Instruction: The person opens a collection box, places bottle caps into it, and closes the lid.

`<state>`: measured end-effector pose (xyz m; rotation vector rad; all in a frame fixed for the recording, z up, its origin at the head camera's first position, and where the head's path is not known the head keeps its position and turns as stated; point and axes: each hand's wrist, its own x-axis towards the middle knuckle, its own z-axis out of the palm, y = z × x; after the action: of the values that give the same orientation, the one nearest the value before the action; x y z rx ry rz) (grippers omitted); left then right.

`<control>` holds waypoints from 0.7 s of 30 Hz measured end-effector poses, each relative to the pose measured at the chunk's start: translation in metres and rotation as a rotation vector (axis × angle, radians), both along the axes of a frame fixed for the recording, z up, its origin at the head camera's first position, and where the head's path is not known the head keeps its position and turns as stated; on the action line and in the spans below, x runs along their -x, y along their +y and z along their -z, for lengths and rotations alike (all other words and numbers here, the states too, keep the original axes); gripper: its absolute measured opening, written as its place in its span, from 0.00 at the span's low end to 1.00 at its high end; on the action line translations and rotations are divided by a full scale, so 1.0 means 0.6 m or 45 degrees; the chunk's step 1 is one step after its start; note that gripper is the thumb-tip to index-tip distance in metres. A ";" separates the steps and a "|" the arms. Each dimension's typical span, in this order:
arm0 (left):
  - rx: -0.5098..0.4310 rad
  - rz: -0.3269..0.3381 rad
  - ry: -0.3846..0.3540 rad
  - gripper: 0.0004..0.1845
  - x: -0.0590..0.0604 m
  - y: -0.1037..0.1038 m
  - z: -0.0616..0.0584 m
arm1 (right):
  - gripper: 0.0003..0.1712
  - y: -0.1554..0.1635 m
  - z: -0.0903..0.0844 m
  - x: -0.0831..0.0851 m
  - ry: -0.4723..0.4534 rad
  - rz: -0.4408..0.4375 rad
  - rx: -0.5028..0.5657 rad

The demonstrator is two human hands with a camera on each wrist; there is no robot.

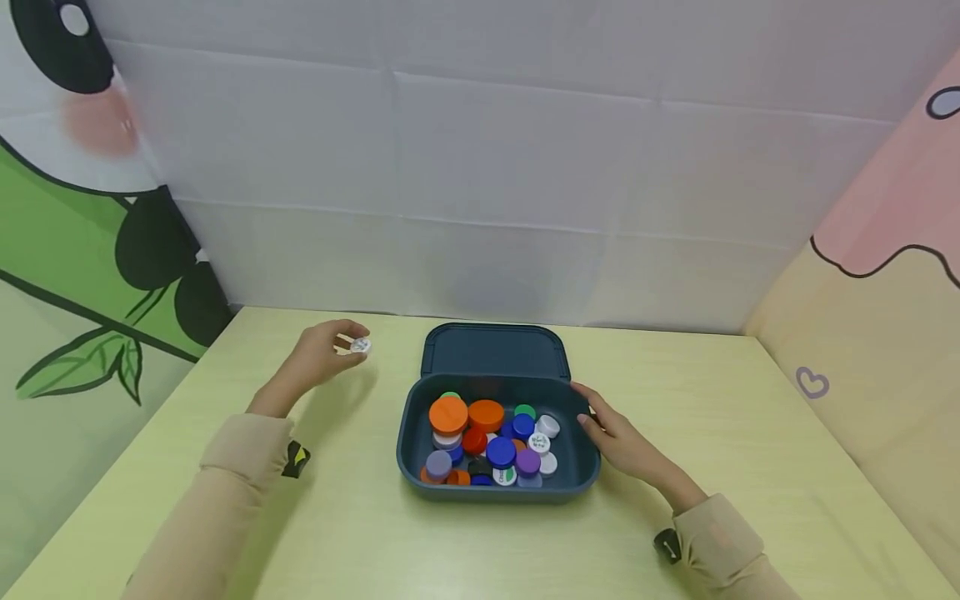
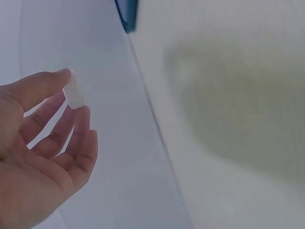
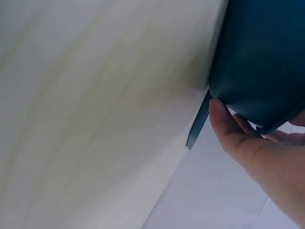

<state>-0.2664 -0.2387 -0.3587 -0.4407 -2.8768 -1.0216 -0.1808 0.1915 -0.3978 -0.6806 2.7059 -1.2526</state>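
My left hand (image 1: 327, 348) pinches a small white bottle cap (image 1: 361, 345) between thumb and fingertips, held above the table left of the box. In the left wrist view the white cap (image 2: 74, 90) shows edge-on, with the other fingers loosely bent below it. A dark blue-green plastic box (image 1: 498, 493) stands with its lid (image 1: 497, 350) folded back behind it. Inside lie many bottle caps, among them an orange cap (image 1: 448, 414), a blue cap (image 1: 501, 452) and a purple cap (image 1: 528, 462). My right hand (image 1: 621, 431) grips the box's right side near the back corner.
The pale yellow table (image 1: 495, 554) reaches back to a white, creased sheet (image 1: 495, 167). Printed panels stand at both sides, a green one (image 1: 82, 242) on the left and a pink and cream one (image 1: 885, 275) on the right.
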 end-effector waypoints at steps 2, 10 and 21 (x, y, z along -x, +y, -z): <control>-0.012 0.024 0.009 0.18 -0.007 0.017 -0.011 | 0.28 0.000 0.001 0.000 0.002 -0.001 0.002; -0.046 0.206 0.066 0.17 -0.043 0.088 -0.039 | 0.28 0.001 0.000 0.001 0.004 -0.007 0.003; 0.072 0.530 0.058 0.16 -0.106 0.173 -0.044 | 0.28 0.002 0.000 0.001 0.015 0.002 -0.001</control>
<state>-0.2030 -0.1346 -0.3322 -1.0858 -2.8405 -0.9579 -0.1814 0.1929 -0.3981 -0.6878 2.7170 -1.2513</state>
